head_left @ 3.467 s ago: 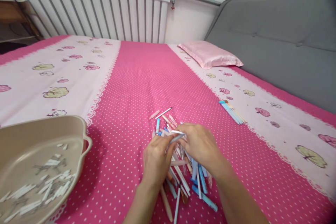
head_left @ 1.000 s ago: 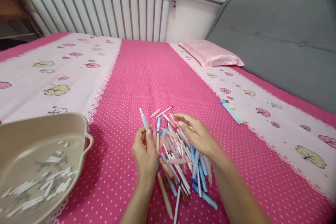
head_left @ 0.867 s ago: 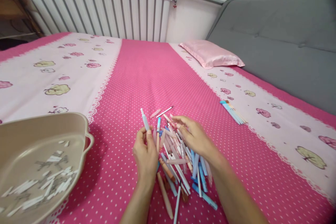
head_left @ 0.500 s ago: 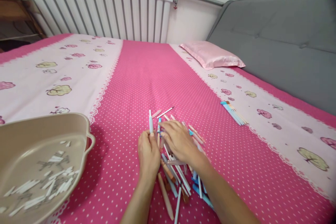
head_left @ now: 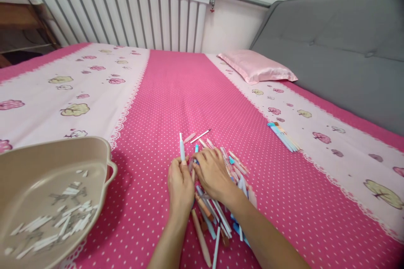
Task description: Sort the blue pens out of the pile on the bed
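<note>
My left hand point(head_left: 181, 183) is closed round a pale blue pen barrel point(head_left: 182, 150), whose narrow white end points up and away from me. Just right of it, my right hand point(head_left: 213, 172) has its fingers curled down at a pen with a bright blue end point(head_left: 196, 148); the fingers cover most of that pen. Under and around both hands lies a loose pile of pen parts: white refill tubes point(head_left: 222, 215), an orange-brown piece point(head_left: 204, 206), a beige barrel point(head_left: 201, 239) and clear pinkish barrels point(head_left: 239, 159). My right wrist hides part of the pile.
On the left stands a beige plastic basin point(head_left: 109, 151) with short white pieces in it. A neat row of blue and beige pens point(head_left: 284, 136) lies to the right on the pink bedspread point(head_left: 176, 88). Farther back are a pink pillow point(head_left: 257, 67), a grey headboard point(head_left: 334, 46) and a radiator point(head_left: 132, 12).
My right hand has come down from above the pile, and its spread fingers have closed at the blue-ended pen. My left hand keeps hold of the pale blue barrel. The view has shifted slightly.
</note>
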The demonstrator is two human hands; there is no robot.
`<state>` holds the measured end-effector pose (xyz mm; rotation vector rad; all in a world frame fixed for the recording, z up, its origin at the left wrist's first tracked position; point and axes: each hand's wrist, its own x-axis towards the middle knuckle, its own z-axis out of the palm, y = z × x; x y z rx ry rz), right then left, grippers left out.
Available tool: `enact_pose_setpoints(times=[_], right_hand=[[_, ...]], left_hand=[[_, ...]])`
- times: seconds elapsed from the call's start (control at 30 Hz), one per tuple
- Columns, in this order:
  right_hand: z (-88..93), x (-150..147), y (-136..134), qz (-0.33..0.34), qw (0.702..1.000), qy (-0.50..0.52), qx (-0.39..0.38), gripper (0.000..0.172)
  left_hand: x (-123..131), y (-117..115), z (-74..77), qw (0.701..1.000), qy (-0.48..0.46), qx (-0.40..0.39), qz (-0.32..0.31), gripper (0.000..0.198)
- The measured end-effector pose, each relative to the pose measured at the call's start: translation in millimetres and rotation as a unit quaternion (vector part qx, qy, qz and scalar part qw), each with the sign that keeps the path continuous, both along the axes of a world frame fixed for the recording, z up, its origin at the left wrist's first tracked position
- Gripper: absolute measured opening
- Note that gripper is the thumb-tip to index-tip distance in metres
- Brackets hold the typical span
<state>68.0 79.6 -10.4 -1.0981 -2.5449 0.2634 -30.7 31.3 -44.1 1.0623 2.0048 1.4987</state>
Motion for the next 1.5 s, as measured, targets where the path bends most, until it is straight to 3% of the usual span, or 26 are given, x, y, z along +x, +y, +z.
enact_pose_setpoints(times=[0.53,0.83,1.0,1.17,1.33,1.5], right_hand=[[-5.0,2.4,2.1,0.015,0.999,0.031,-0.021,0.025],[-1.9,0.5,11.9,0.016,0.971,0.206,-0.121,0.023],[0.5,2.1,17.5,0.009,0.918,0.356,-0.174,0.031],[4.7,6.1,22.1,-0.013,0.835,0.492,-0.244,0.018],[14.0,10.1,20.9,-0.006,0.779,0.539,-0.32,0.02],[21.5,12.2,17.8,0.02,0.697,0.594,-0.403,0.027]], left_hand=[[0.5,1.3,-4.6,1.0,-0.007,-0.003,-0.001,0.028],[3.3,-0.4,6.6,0.999,-0.025,0.021,0.032,0.027],[4.0,-1.4,10.8,0.999,-0.006,0.019,0.035,0.027],[5.8,-2.4,14.4,0.999,0.021,0.01,0.023,0.026],[7.2,-3.6,17.6,0.999,0.041,0.01,0.01,0.026],[8.7,-4.3,18.9,0.998,0.062,0.016,-0.015,0.027]])
